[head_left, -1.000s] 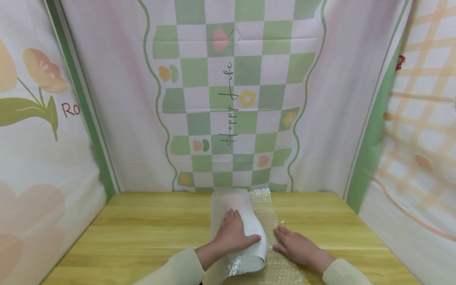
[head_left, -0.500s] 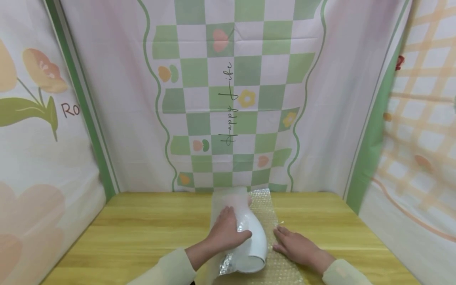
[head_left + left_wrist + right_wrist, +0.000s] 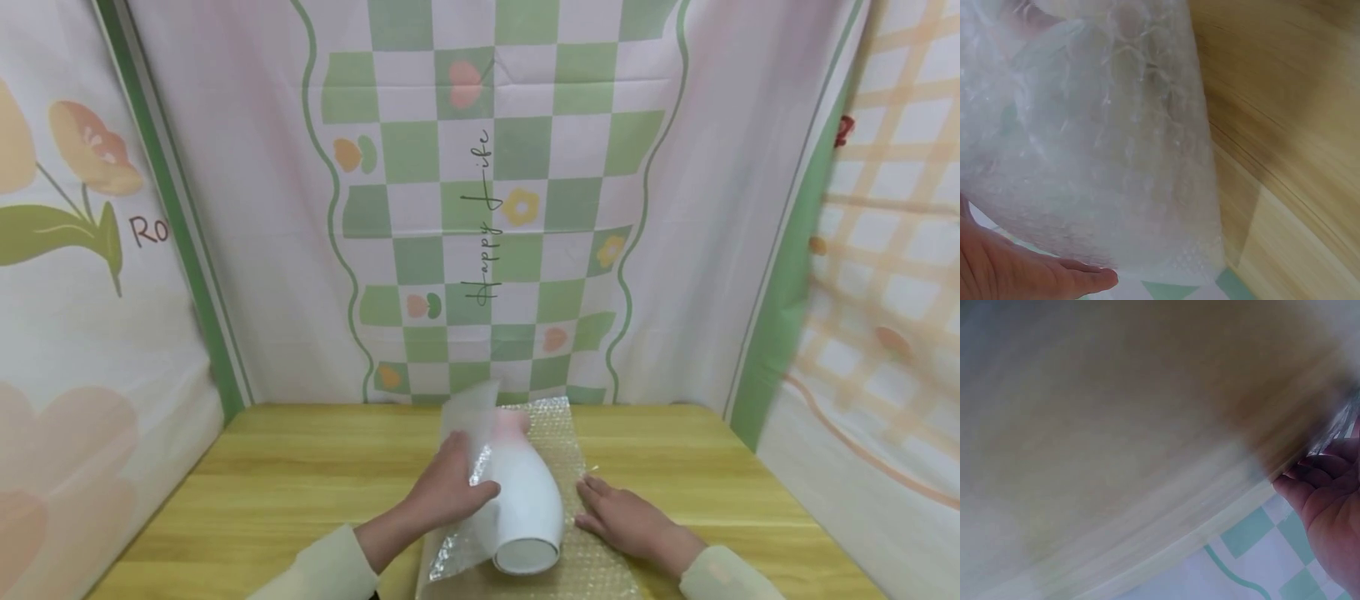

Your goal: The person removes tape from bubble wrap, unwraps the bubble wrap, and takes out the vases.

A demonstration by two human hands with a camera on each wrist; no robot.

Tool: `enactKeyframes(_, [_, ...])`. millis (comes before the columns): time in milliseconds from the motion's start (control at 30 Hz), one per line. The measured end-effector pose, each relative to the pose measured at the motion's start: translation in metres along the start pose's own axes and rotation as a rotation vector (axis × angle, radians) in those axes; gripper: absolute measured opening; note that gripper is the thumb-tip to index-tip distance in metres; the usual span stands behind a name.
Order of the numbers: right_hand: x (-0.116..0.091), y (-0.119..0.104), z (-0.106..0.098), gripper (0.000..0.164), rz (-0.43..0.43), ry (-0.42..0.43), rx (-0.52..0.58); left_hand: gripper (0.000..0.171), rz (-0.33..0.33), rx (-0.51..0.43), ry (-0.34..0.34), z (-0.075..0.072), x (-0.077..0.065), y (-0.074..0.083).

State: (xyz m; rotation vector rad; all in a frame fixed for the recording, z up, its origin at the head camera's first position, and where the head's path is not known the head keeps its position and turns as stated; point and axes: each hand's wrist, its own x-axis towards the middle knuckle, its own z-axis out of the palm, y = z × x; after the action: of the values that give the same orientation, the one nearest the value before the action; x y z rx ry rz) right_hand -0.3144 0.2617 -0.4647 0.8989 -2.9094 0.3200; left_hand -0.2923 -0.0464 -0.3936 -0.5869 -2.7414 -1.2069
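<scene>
A white vase [image 3: 531,492] with a pink neck lies on its side on bubble wrap [image 3: 611,571], its round base facing me. The wrap's left flap [image 3: 459,542] stands half raised beside the vase and overlaps part of it. My left hand [image 3: 446,487] lies against this flap, fingers extended and thumb spread toward the vase. In the left wrist view, the translucent wrap [image 3: 1116,156] fills much of the picture, with part of the hand [image 3: 1035,275] at lower left. My right hand [image 3: 626,521] rests with straight fingertips on the wrap's right edge.
The wooden table [image 3: 300,483] extends to both sides of the wrap. Behind it hangs a green and white checked cloth [image 3: 517,150], with patterned cloths at left [image 3: 67,333] and right [image 3: 885,275]. A blurred surface covers most of the right wrist view.
My left hand has moved left off the vase. The flap has come back with it, uncovering the vase's white body and part of its pink neck. My right hand has stayed put.
</scene>
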Motion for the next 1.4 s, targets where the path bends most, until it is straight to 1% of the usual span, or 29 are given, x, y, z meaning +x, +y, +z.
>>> enactKeyframes(100, [0.000,-0.001,-0.001,0.062,-0.005,0.004,-0.003,0.096,0.004,-0.005,-0.002,-0.006,-0.003,-0.005])
enactKeyframes(367, [0.000,0.000,0.000,0.061,-0.009,0.003,-0.014,0.094,0.006,0.032,0.009,-0.017,-0.008,-0.021])
enactKeyframes(567, [0.000,0.000,0.000,0.061,-0.008,-0.001,-0.013,0.100,-0.030,0.051,0.007,-0.022,-0.013,-0.034])
enactKeyframes(667, [0.000,0.000,0.000,0.061,-0.002,-0.007,-0.009,0.103,-0.040,0.042,0.010,-0.025,-0.018,-0.039])
enactKeyframes(867, [0.000,0.000,0.000,0.061,-0.001,-0.002,-0.006,0.105,-0.028,0.035,0.008,-0.030,-0.025,-0.051])
enactKeyframes(1000, [0.000,0.000,0.001,0.061,0.003,-0.002,-0.004,0.106,-0.026,0.032,0.019,-0.032,-0.028,-0.057])
enactKeyframes(1167, [0.000,-0.001,0.001,0.061,0.003,0.003,0.001,0.105,-0.043,0.055,0.022,-0.035,-0.030,-0.065])
enactKeyframes(1300, [0.000,0.000,0.002,0.061,0.004,0.008,-0.001,0.105,-0.082,0.089,0.019,-0.038,-0.032,-0.071])
enactKeyframes(1400, [0.000,0.001,0.002,0.061,0.006,0.010,-0.007,0.107,-0.125,0.082,0.004,-0.038,-0.034,-0.075])
